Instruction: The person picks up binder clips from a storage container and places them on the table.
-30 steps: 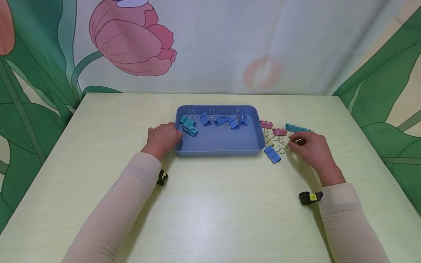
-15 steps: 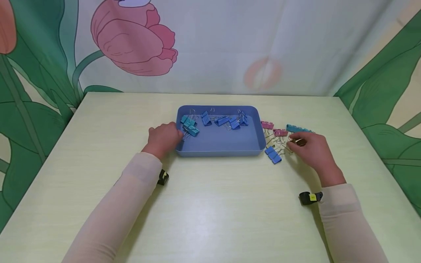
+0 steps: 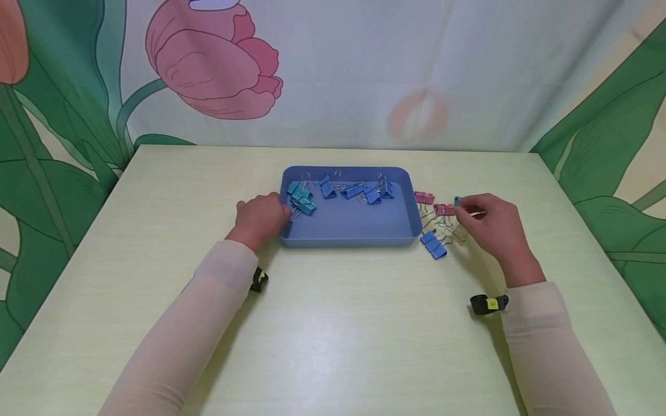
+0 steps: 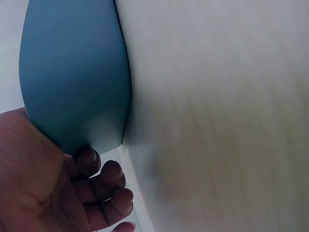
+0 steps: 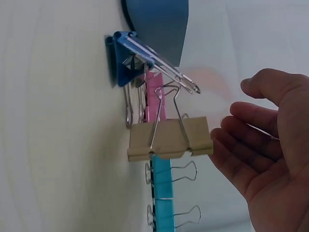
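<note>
Left grip [image 3: 262, 221]: holds tray [image 3: 354, 225] | right grip [image 3: 491, 225]: near clips [image 5: 165, 186] | label [image 3: 492, 303]: illegible

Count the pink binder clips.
2: one pink clip just right of the blue tray, the other pink clip nearer the right hand. More could be hidden.

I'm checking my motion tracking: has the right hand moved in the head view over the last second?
Yes: the right hand has shifted slightly forward, closer to the table's far edge.
</note>
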Demonstrator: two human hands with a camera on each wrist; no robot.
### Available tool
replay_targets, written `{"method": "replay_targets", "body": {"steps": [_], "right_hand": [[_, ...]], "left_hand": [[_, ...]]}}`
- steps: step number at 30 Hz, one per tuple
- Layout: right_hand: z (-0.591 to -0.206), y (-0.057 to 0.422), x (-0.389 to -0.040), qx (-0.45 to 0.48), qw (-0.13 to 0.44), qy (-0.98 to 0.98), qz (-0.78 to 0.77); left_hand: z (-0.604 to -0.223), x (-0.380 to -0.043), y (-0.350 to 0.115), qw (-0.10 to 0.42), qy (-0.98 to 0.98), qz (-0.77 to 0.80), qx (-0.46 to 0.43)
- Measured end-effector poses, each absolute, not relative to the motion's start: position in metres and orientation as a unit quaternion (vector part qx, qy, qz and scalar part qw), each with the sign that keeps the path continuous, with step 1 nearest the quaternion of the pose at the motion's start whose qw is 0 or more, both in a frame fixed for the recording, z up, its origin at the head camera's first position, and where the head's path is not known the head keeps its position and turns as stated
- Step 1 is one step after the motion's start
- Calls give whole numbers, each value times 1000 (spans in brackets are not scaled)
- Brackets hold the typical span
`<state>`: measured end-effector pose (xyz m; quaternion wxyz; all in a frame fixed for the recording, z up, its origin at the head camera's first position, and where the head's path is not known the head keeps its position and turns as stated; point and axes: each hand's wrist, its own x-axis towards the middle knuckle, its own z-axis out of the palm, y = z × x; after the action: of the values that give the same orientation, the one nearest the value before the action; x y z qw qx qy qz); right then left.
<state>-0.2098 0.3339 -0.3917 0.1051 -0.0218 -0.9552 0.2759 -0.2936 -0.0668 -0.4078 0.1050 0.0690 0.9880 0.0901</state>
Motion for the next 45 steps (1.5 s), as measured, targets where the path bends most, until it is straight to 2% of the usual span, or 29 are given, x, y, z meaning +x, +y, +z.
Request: {"method": "replay_targets", "body": {"steps": [17, 27, 45], "right_hand": [[-388, 310, -235, -47, 137, -922, 359], [-390, 289, -249, -40, 129, -891, 434], [-386, 253, -272, -6, 101, -895, 434]], "left_hand": [[-408, -295, -68, 108, 988, 84, 71], [-405, -294, -69, 107, 988, 86, 74], [-410, -296, -69, 111, 987, 91, 68]]}}
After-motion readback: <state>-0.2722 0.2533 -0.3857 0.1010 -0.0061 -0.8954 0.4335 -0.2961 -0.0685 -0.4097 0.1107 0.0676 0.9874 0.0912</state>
